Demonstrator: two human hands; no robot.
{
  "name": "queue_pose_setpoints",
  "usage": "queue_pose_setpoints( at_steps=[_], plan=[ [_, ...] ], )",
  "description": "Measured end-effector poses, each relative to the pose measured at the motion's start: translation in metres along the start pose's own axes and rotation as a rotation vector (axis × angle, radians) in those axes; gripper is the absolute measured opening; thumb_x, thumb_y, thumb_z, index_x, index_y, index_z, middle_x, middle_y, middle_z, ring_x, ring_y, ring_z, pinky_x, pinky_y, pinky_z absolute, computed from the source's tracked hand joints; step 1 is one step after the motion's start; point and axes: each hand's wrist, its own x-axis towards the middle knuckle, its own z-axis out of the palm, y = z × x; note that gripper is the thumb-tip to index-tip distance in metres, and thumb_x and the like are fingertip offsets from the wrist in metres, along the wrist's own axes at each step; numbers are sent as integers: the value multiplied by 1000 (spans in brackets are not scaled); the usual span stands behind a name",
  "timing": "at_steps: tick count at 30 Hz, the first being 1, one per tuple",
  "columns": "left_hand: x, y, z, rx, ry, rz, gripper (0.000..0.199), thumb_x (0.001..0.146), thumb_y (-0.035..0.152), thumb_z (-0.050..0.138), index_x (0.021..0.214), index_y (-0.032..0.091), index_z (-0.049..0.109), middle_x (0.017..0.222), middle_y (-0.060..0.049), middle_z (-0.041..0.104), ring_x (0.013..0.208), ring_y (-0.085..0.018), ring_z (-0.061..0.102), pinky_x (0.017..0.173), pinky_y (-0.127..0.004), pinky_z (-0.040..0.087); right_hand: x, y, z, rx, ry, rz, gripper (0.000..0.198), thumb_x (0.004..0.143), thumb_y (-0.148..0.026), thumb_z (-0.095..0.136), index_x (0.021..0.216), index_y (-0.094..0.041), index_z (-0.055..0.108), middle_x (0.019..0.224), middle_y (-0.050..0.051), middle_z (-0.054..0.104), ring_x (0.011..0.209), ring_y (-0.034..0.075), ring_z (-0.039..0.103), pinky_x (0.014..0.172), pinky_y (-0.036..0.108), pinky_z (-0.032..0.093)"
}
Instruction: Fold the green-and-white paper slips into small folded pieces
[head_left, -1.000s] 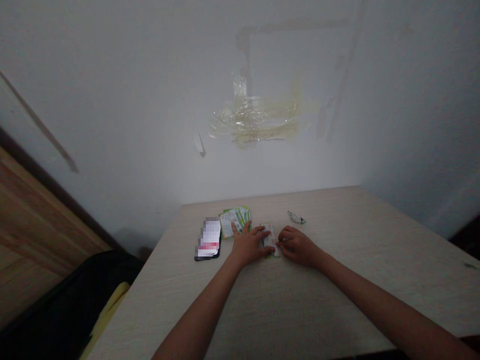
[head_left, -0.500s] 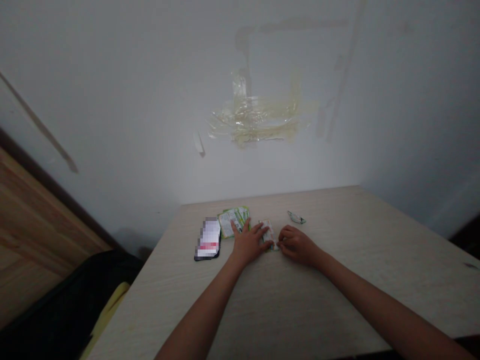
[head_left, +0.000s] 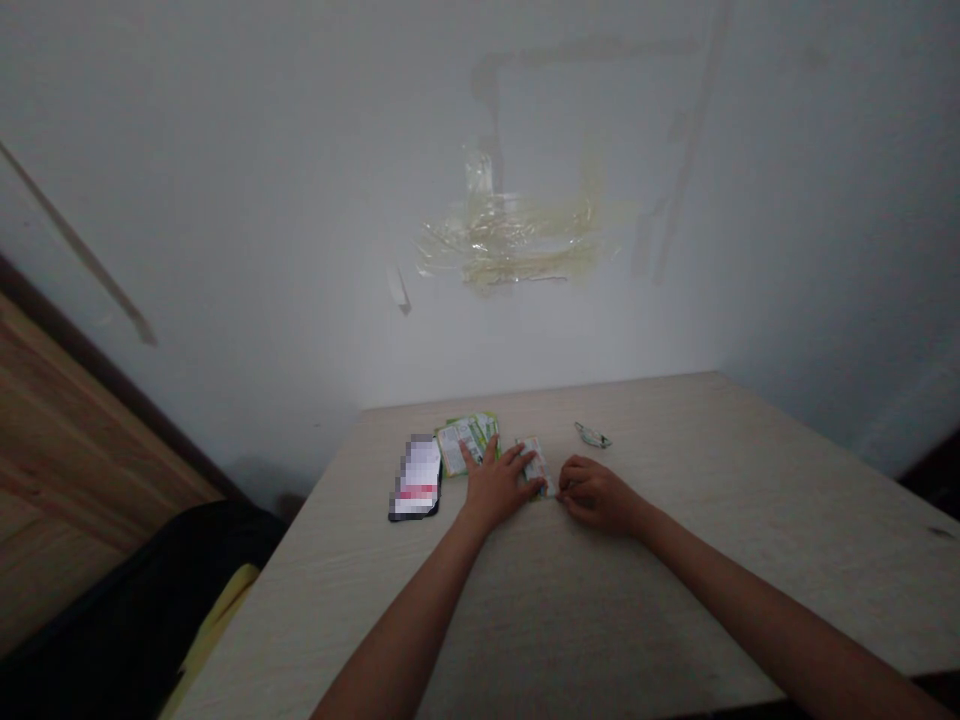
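My left hand [head_left: 495, 487] lies on the table with its fingers spread. Its thumb and fingertips press on a small printed packet [head_left: 533, 463], white with some orange and green. The other fingers reach the lower edge of several overlapping green-and-white printed packets [head_left: 459, 447]. My right hand [head_left: 596, 494] is curled just right of the single packet, thumb and fingertips pinched together beside its lower right corner. Whatever sits in that pinch is too small or too hidden to name.
A phone [head_left: 417, 480] with a blurred screen lies left of the packets. A crumpled green-and-white scrap [head_left: 592, 435] rests beyond my right hand. The pale wooden table [head_left: 675, 420] meets a wall [head_left: 300, 200] with old tape [head_left: 525, 235] on it. Dark and yellow cloth [head_left: 217, 620] hangs at the left.
My right hand has shifted very slightly right, away from the single packet. The left hand stays spread in the same place.
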Motion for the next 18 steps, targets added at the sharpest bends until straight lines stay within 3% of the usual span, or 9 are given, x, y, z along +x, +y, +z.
queue_pose_setpoints(
  at_steps=[18],
  plan=[
    [-1,-1,3,7,22,6,53,85,70,37,133,50,46,145,7,48,142,-39,20,101,-76,-18,0,1,0,50,18,-7,17,82,-11,58,69,-19,67,77,6,65,84,19,57,77,34,48]
  ],
)
